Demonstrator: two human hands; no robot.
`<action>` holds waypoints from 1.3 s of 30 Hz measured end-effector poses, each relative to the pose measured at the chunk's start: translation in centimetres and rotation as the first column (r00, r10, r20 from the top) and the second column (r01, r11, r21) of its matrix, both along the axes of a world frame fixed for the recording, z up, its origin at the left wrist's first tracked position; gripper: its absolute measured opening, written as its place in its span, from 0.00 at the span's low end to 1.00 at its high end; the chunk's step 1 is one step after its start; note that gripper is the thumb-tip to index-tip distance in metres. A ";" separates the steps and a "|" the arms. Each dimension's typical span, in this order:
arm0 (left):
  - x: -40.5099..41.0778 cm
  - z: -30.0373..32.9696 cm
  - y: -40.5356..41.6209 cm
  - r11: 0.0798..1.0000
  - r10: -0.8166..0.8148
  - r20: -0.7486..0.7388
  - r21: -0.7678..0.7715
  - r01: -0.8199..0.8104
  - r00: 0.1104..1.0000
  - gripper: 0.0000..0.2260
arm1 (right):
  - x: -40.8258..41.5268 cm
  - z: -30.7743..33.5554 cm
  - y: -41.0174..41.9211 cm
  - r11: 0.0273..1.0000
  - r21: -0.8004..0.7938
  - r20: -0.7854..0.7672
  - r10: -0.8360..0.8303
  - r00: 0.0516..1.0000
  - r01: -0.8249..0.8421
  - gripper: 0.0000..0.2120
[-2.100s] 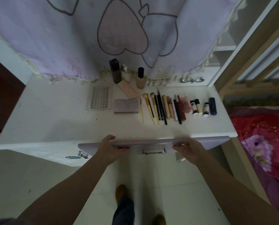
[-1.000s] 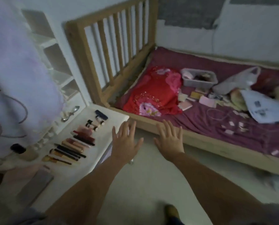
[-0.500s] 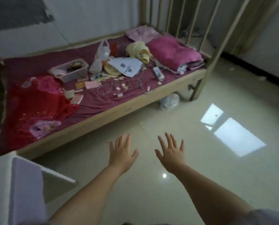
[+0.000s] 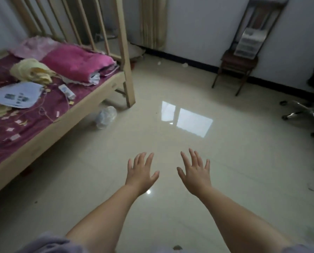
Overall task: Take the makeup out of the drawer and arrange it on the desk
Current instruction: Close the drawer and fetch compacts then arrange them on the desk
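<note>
My left hand [image 4: 140, 172] and my right hand [image 4: 195, 173] are stretched out in front of me, side by side above the glossy tile floor [image 4: 170, 143]. Both show their backs, with fingers spread and straight, and neither holds anything. The desk, the drawer and the makeup are out of view.
A wooden bed [image 4: 65, 114] with a purple sheet, pink folded blankets [image 4: 76, 61], papers and small clutter fills the left. A plastic bag [image 4: 106, 116] lies on the floor by its foot. A dark chair [image 4: 238, 64] stands at the back wall. A wheeled chair base [image 4: 304, 111] sits right.
The view has swung right, away from the desk and past the bed to the open floor. Both hands left the drawer front and stay held out, empty and spread.
</note>
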State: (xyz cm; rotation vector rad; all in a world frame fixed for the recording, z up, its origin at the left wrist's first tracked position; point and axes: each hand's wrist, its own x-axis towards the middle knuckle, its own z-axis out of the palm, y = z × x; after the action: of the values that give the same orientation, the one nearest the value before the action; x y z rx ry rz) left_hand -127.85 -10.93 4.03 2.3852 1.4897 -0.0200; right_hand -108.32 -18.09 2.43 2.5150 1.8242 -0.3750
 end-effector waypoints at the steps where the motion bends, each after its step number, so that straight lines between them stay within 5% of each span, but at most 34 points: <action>1: 2.5 0.2 0.1 0.999 -0.035 -0.001 -0.001 0.035 0.999 0.31 | 2.3 0.1 -0.7 0.999 -0.003 -0.005 -0.041 0.999 0.041 0.29; 13: 25.2 0.6 9.1 0.944 -0.330 0.022 0.032 0.329 0.944 0.31 | 22.3 1.0 2.2 0.943 0.012 0.002 -0.333 0.943 0.333 0.28; 39: 67.5 0.3 51.5 0.881 -0.474 0.067 0.029 0.473 0.878 0.30 | 63.8 0.8 39.3 0.870 -0.041 -0.002 -0.492 0.870 0.492 0.27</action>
State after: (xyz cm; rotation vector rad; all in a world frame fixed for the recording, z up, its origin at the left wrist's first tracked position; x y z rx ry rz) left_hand -60.34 40.53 4.32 2.6681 0.8409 -0.0385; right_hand -44.57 21.18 3.20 2.9279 1.1296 -0.4230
